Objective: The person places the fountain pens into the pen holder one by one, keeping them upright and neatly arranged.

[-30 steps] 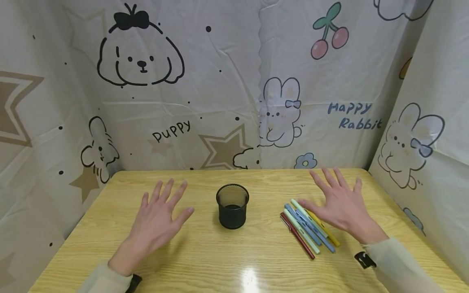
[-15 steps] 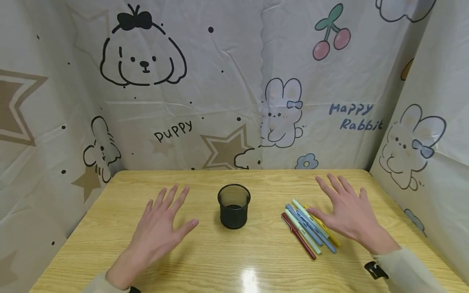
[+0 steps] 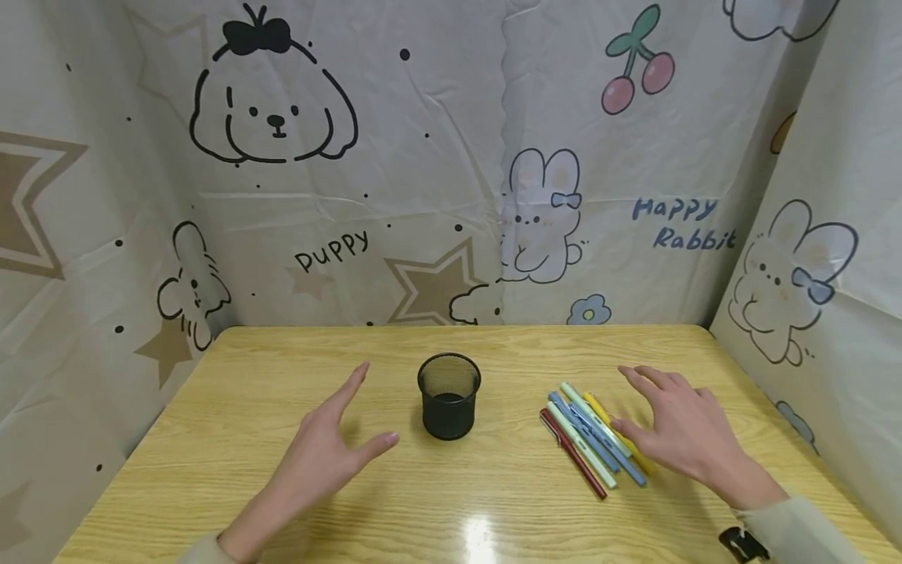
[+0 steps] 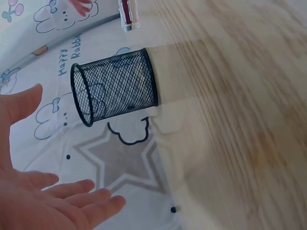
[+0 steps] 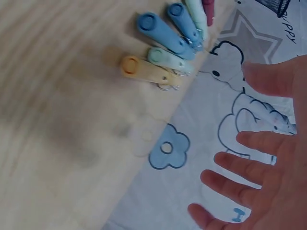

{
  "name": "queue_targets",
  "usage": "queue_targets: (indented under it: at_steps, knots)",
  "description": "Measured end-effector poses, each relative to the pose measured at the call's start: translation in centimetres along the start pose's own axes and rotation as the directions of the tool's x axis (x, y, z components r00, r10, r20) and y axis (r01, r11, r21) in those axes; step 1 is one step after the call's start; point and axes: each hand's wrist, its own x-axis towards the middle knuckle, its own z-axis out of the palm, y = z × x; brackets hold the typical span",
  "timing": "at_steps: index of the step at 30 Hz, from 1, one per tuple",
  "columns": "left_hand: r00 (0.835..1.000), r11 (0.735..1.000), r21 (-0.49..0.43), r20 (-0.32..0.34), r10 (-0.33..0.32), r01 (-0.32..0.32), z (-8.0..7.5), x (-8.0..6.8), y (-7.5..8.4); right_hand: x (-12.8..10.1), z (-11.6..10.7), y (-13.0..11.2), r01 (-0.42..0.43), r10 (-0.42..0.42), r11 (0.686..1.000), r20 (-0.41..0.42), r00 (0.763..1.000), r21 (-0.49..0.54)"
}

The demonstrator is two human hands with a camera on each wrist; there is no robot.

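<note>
A black mesh pen holder (image 3: 449, 419) stands upright in the middle of the wooden table. To its left is my left hand (image 3: 317, 458), turned on its side with thumb and fingers spread apart; it holds nothing and does not touch the holder. In the left wrist view, the mesh holder (image 4: 115, 86) appears beyond the fingers. A loose bunch of pens lies right of the holder: a dark red pen (image 3: 574, 456), light green pens, blue pens and a yellow pen (image 5: 144, 71). My right hand (image 3: 690, 431) hovers just right of the pens, fingers spread, holding nothing.
The wooden tabletop (image 3: 395, 501) stretches around the holder and pens. Behind it hangs a pale printed cloth (image 3: 430, 180) with cartoon animals and stars, which also closes off both sides.
My left hand has rolled onto its side and shifted slightly right, toward the pen holder. The right hand has moved right and nearer to me, its fingers lower. Holder and pens stay put.
</note>
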Motion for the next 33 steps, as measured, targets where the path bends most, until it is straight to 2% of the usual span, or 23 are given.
queue_targets:
  at_steps: [3, 6, 14, 22, 29, 33]
  knots:
    - [1.000, 0.998, -0.067, -0.014, 0.019, -0.020, 0.6, 0.7, -0.1, -0.3, 0.4, 0.3, -0.002, 0.002, 0.999, -0.002, 1.000, 0.039]
    - [1.000, 0.991, -0.136, 0.004, 0.020, -0.019, 1.3, 1.4, -0.3, -0.5, 0.8, 0.8, -0.014, 0.012, 0.994, 0.013, 1.000, 0.107]
    - [0.996, 0.966, -0.254, 0.083, -0.036, 0.056, 3.7, 3.8, -0.4, -0.3, 1.5, 1.7, -0.102, 0.067, 0.954, 0.132, 0.989, 0.283]
    - [0.991, 0.915, -0.390, 0.114, -0.066, 0.105, 5.5, 5.2, 0.4, -0.2, 2.5, 2.7, -0.083, 0.019, 0.909, 0.159, 0.987, 0.408]
    - [0.989, 0.895, -0.430, 0.126, -0.073, 0.121, 6.2, 6.0, 0.6, 0.4, 3.1, 3.7, -0.084, -0.024, 0.885, 0.225, 0.974, 0.457]
    - [0.987, 0.873, -0.468, 0.142, -0.080, 0.138, 6.4, 6.2, 0.5, 0.5, 3.4, 4.7, -0.094, -0.051, 0.854, 0.262, 0.964, 0.512]
